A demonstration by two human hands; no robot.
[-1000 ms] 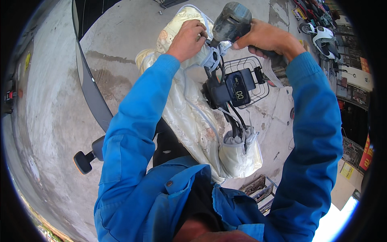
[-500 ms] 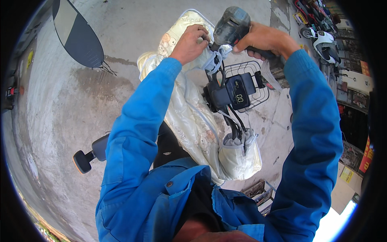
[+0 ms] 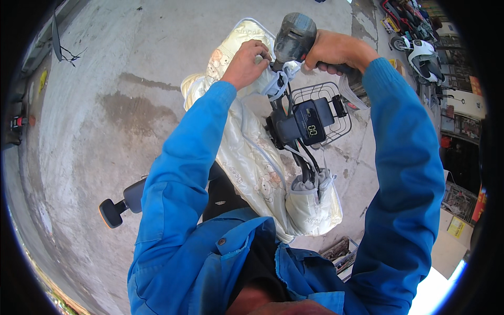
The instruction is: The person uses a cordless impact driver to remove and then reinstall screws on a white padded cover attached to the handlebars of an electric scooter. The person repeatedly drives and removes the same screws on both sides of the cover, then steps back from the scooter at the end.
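My right hand (image 3: 338,48) is wrapped round the grip of a dark, worn power driver (image 3: 295,38), its nose pointing down at the far handlebar end of an electric scooter. My left hand (image 3: 248,64) is closed beside that nose, fingers curled in; what they pinch is too small to make out. Over the handlebars lies a cream quilted wind guard (image 3: 252,157) printed with cartoon bears, its grey-trimmed cuff (image 3: 278,84) bunched under the driver. The scooter's lit display (image 3: 310,123) sits at the middle of the bars.
A wire basket (image 3: 336,128) is mounted in front of the display. The guard's other hand pocket (image 3: 314,210) covers the near bar end. At lower left a black part with an orange edge (image 3: 109,212) sticks out. A white scooter (image 3: 424,60) stands at far right.
The large dark pointed shape at upper left has moved away to the left, leaving a sliver and thin strands in view. My hands and the driver have shifted only slightly.
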